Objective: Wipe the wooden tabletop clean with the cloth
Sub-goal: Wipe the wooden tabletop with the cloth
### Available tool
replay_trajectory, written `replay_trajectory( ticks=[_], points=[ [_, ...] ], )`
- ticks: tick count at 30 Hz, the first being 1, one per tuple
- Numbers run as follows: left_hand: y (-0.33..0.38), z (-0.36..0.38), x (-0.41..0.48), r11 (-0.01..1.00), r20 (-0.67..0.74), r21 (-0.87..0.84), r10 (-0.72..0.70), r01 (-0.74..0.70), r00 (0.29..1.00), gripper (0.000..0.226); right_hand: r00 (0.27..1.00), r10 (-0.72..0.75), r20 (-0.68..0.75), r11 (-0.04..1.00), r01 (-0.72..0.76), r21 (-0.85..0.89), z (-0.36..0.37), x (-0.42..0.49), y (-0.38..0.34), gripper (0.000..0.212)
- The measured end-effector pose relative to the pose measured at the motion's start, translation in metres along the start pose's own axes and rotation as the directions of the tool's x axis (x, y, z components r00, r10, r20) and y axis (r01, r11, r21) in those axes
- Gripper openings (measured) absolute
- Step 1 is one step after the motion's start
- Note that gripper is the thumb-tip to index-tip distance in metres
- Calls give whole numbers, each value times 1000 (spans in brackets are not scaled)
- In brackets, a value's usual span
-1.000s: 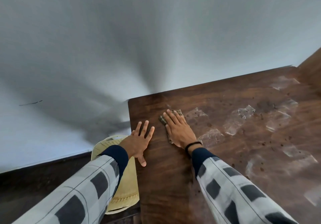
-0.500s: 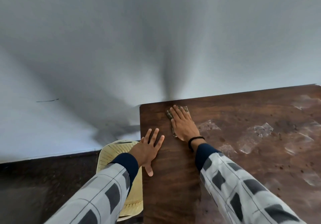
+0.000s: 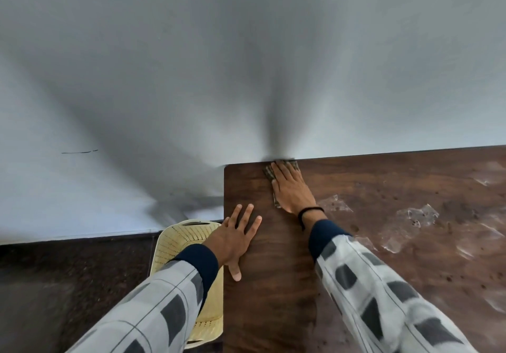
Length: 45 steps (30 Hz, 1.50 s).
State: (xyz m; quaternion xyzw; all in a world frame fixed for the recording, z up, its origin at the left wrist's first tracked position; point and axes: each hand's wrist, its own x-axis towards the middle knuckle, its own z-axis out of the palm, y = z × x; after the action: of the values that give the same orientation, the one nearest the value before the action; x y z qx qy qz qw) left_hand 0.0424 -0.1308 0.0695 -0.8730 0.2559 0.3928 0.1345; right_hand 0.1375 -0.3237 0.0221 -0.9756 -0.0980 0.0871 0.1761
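**Wooden bench wiped on its left strip, much residue left**

Grey plain wall (image 3: 246, 65) stands behind the dark brown wooden bench (image 3: 273, 284) in the head view. The right hand (image 3: 291, 188) lies flat, its fingers (image 3: 283, 170) straight. It presses the small folded greenish patterned cloth (image 3: 269, 173) at the far edge of the bench, near the left corner. The left hand (image 3: 232, 239) rests open on the left edge and holds nothing.

I judge the left strip clean. Whitish dried patches (image 3: 410, 221) and dark specks cover the right part, so most of the wiping is left.

No container is visible. The pale yellow perforated plastic chair (image 3: 180, 240) beside the bench is partly hidden, and nothing shows on it.
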Motion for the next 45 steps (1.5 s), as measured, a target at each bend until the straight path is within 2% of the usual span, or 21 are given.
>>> replay_trajectory(
  ticks=[3,8,12,17,19,23,26,30,33,38,41,43,45],
  points=[
    [0,0,0,1000,10,10,-2,2,1000,152,999,47,-21,998,-46,45,2,-6,-7,54],
    [-1,1,1,999,-1,-37,-11,11,1000,153,996,-46,-82,998,49,34,23,-93,-20,55],
    [1,-1,1,1000,19,-21,-20,21,1000,154,992,-101,-70,995,100,-20,15,-78,-2,54],
    [0,-1,1,1000,25,6,-23,23,999,154,987,113,-115,993,-108,55,13,-37,-3,56],
    [0,-1,0,1000,25,-5,-21,21,999,153,991,55,-126,998,-50,44,24,-68,-18,58],
    [-1,-1,-1,999,24,-43,-16,17,1000,153,992,-124,-29,991,126,49,34,-147,-24,53],
    [0,-1,0,999,33,-30,-21,22,999,154,987,-156,-32,988,155,-17,23,-133,-8,52],
    [2,-2,0,999,48,-7,-35,36,998,153,997,-9,-80,1000,10,13,7,-60,2,50],
    [2,-4,-3,999,55,-2,-37,37,998,152,989,100,-107,994,-94,60,14,-56,-5,51],
    [2,-5,-1,998,81,-28,-45,48,996,152,994,25,-103,999,-23,26,36,-149,-19,54],
    [4,-8,-2,998,93,-21,-49,51,994,151,996,-58,-67,998,55,-42,28,-144,4,55],
    [4,-8,-3,999,92,-17,-47,49,995,151,998,-17,-66,998,13,-59,17,-113,20,55],
    [3,-7,-5,999,83,-26,-43,45,996,151,991,105,-86,994,-106,-5,11,-92,27,56]
  ],
)
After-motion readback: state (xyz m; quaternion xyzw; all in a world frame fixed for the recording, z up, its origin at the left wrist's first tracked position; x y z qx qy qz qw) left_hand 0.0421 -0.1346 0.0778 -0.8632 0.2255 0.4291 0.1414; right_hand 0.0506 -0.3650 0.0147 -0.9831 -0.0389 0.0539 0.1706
